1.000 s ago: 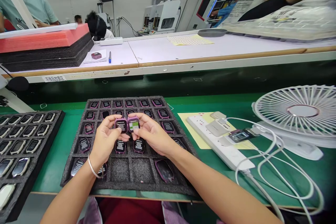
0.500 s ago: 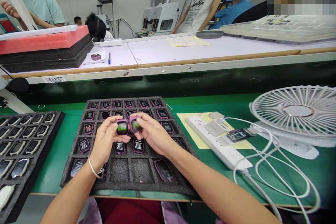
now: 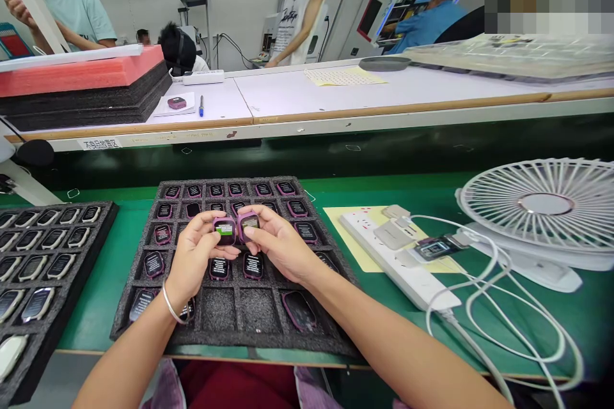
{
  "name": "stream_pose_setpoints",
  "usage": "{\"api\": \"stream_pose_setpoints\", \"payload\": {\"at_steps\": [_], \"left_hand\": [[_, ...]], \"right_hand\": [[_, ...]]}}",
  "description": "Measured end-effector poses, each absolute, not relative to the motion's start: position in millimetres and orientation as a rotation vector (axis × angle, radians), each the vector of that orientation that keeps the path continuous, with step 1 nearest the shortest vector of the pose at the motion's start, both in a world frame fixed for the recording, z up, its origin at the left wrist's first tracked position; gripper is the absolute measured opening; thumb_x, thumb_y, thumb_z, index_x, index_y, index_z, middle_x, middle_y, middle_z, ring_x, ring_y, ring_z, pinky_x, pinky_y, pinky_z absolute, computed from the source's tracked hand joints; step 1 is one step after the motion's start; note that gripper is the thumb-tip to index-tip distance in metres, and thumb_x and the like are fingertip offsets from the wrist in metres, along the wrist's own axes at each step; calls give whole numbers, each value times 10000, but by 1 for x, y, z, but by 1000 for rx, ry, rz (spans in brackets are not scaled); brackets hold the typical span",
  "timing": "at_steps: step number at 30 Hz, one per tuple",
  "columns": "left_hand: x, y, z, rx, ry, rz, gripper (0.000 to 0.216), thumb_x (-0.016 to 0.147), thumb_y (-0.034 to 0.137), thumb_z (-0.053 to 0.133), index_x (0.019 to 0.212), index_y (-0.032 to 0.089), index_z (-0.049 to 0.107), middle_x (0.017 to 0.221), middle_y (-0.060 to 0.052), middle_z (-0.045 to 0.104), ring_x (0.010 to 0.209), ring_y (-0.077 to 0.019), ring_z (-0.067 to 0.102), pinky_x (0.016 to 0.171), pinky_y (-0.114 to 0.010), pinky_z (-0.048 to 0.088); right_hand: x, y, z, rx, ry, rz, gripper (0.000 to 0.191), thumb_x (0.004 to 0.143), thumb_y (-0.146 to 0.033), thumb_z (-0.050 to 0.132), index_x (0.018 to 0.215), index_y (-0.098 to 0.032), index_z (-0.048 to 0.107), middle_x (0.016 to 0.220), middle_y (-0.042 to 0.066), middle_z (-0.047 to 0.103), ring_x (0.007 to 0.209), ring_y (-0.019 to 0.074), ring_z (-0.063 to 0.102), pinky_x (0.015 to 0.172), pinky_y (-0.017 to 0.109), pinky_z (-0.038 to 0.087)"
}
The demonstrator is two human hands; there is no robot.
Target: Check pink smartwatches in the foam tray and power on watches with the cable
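My left hand (image 3: 194, 259) pinches a small purple watch body (image 3: 224, 231) whose screen glows green. My right hand (image 3: 281, 246) grips a second purple watch body (image 3: 248, 224) right beside it, screen lit too. Both units are held side by side just above a black foam tray (image 3: 230, 313). The tray's pockets hold several more purple watch bodies with dark screens, and a few near pockets are bare. A silver bangle circles my left wrist.
A second foam tray (image 3: 98, 223) with paler watch bodies lies at the left. A white power strip (image 3: 403, 268), cables and a small device on a charger sit to the right, beside a white fan (image 3: 544, 204). Other people work beyond the raised white bench (image 3: 384, 102).
The left-hand watch's screen went from dark to green. Both watches tilted slightly and drew closer together. A person in the background walked left behind the bench.
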State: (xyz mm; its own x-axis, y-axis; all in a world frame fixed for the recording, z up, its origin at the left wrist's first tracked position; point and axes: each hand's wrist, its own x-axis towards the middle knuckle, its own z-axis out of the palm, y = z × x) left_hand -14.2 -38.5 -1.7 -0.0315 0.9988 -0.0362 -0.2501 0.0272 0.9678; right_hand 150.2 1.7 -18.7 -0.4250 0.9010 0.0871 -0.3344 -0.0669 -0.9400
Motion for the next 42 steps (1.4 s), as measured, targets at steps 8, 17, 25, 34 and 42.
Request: {"api": "stream_pose_setpoints", "payload": {"at_steps": [8,17,25,34,42], "left_hand": [[-15,-39,-2,991,1096,1335,350,749,292,664,1069,171,590,903,-23,699,575,-170,726,560,-278,611],[-14,-39,1,977,1063,1326,369,708,263,650,1058,166,589,875,-11,701,582,-176,726,580,-288,615],[-14,-40,1,988,1057,1303,390,699,237,631,1078,163,577,897,-10,701,600,-169,731,600,-283,619],[-14,-40,1,1006,1053,1311,397,700,232,660,1081,165,567,919,-18,698,598,-165,732,597,-276,621],[-14,-39,-2,1038,1081,1334,394,731,267,719,1080,168,564,944,-16,685,582,-138,723,592,-250,621]], "right_hand": [[151,1,-19,-658,-1268,1680,295,781,-232,694,1064,-222,610,897,-3,599,563,80,496,550,267,420],[151,2,-19,-663,-1250,1686,293,778,-275,720,1047,-214,619,884,-1,614,558,79,503,533,258,429],[151,2,-20,-653,-1256,1668,276,779,-265,716,1031,-205,619,843,-20,597,541,65,496,524,241,420],[153,3,-20,-618,-1248,1697,322,731,-157,644,1048,-212,621,829,-19,613,569,88,542,553,259,427],[153,3,-22,-625,-1288,1674,295,814,-237,674,1100,-212,604,855,-11,621,561,81,552,561,260,434]]}}
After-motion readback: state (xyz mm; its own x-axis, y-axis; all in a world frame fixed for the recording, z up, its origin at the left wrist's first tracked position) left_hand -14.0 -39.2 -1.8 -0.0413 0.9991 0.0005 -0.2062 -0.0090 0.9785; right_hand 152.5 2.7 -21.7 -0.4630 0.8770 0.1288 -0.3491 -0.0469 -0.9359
